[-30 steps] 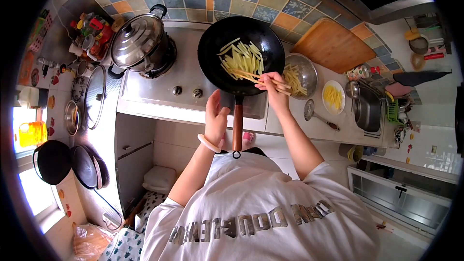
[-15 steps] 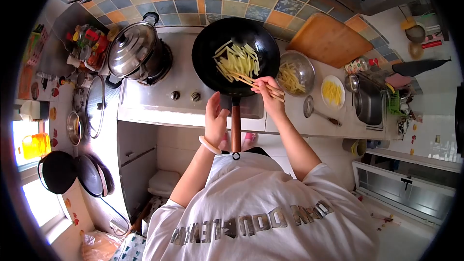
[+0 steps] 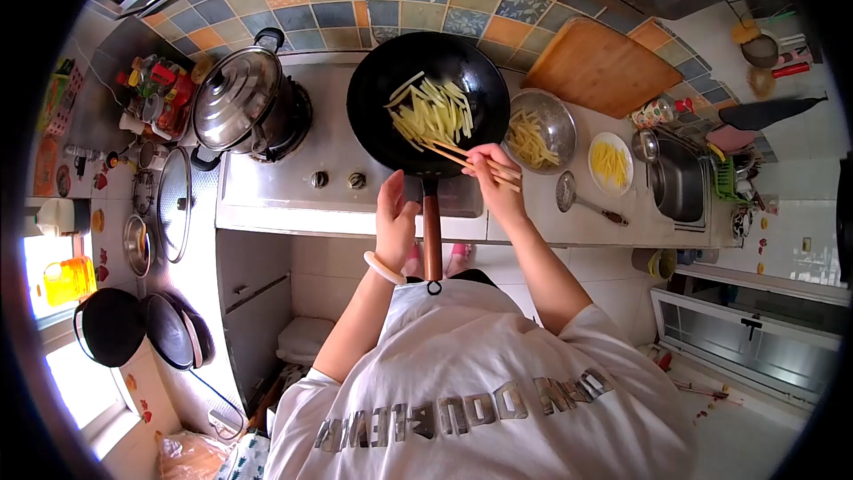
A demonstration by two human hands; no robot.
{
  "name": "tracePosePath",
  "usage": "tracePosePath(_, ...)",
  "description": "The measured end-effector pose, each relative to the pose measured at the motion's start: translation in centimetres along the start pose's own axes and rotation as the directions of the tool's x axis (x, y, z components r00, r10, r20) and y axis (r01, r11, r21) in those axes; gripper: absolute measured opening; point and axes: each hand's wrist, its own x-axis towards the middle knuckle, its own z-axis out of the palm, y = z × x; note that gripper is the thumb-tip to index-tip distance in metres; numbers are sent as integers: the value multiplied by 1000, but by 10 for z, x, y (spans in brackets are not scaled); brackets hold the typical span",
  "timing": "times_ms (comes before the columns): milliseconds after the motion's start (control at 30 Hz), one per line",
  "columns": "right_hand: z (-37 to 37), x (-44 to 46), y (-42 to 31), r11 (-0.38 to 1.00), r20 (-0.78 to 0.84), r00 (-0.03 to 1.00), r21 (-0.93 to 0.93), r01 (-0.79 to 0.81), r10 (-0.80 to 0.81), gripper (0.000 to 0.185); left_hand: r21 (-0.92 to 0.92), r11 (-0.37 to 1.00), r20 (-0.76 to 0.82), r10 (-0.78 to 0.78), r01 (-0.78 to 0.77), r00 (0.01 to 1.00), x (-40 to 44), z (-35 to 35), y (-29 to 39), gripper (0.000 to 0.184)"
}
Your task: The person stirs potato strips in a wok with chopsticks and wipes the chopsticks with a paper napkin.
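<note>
A black wok [image 3: 373, 98] stands on the stove with pale green-yellow strips [image 3: 435, 111] in it. My right hand [image 3: 494, 180] is closed around wooden chopsticks [image 3: 450, 152], whose tips reach the lower edge of the strips. Just left of the wok's wooden handle [image 3: 432, 236], my left hand [image 3: 396, 213] is raised with its fingers apart and nothing in it. It does not grip the handle. To the right of the wok, a metal bowl [image 3: 562, 124] holds more strips.
A lidded steel pot [image 3: 238, 98] sits on the left burner. Right of the bowl are a white plate [image 3: 630, 180] with yellow strips, a slotted ladle [image 3: 591, 206] and the sink [image 3: 682, 187]. A cutting board [image 3: 601, 67] leans on the tiles.
The view has shifted, so the wok and stove appear farther left. My right hand and the chopsticks have moved slightly left and down in the view. The left hand stays beside the handle.
</note>
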Motion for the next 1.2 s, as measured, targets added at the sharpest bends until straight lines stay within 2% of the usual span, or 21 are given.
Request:
tracePosePath(100, -10, -7, -11, 999, -78, 997, 41, 3, 0, 18, 10, 1000, 1, 8, -8, 1000, 2, -1, -3, 53)
tracePosePath(233, -17, -18, -18, 995, -87, 996, -94, 19, -27, 18, 12, 1000, 22, 27, -28, 999, 3, -1, -7, 53)
tracePosePath(333, -24, -26, -35, 962, -140, 973, -232, 147, -182, 18, 18, 1000, 28, 9, -10, 1000, 2, 0, -4, 52)
tracePosePath(433, -38, -29, -49, 962, 16, 1000, -272, 22, -19, 18, 20, 1000, 81, -3, 1, 997, 3, 2, -4, 57)
tracePosePath(467, -37, -29, -49, 976, -17, 999, -214, 23, -28, 20, 19, 1000, 90, 0, -2, 996, 2, 4, -4, 56)
tracePosePath(567, -35, -30, -55, 973, -167, 974, -197, 117, -150, 20, 27, 1000, 111, 7, -10, 994, 1, 9, -3, 55)
tracePosePath(667, -43, -32, -54, 969, -46, 997, -243, 50, -63, 20, 23, 1000, 136, 0, -3, 991, 0, 16, 0, 54)
tracePosePath(767, -47, -39, -44, 994, -117, 993, -114, 7, -20, 19, -13, 1000, 146, -2, 3, 989, 1, 23, -2, 54)
tracePosePath(800, -48, -40, -46, 992, -177, 979, -85, 89, -103, 18, -4, 1000, 139, -7, 7, 990, -1, 26, -2, 54)
tracePosePath(900, -66, -38, -47, 982, -88, 993, -178, 68, -84, 18, 39, 999, 154, -12, 6, 988, -1, 35, -4, 55)
tracePosePath(933, -71, -38, -47, 990, -53, 999, -144, 3, -11, 19, 55, 998, 167, -10, 1, 986, 0, 39, -5, 56)
tracePosePath(1033, -85, -43, -43, 997, -207, 978, 69, 27, -12, 24, -13, 1000, 203, 11, -9, 979, -2, 51, -6, 56)
tracePosePath(1167, -112, -36, -35, 991, -436, 894, 32, 130, -103, 23, -18, 1000, 243, -6, 10, 970, -4, 69, -4, 54)
tracePosePath(1200, -120, -37, -20, 996, -452, 888, -8, 91, -85, 18, -11, 1000, 253, -11, 14, 967, -3, 74, -4, 54)
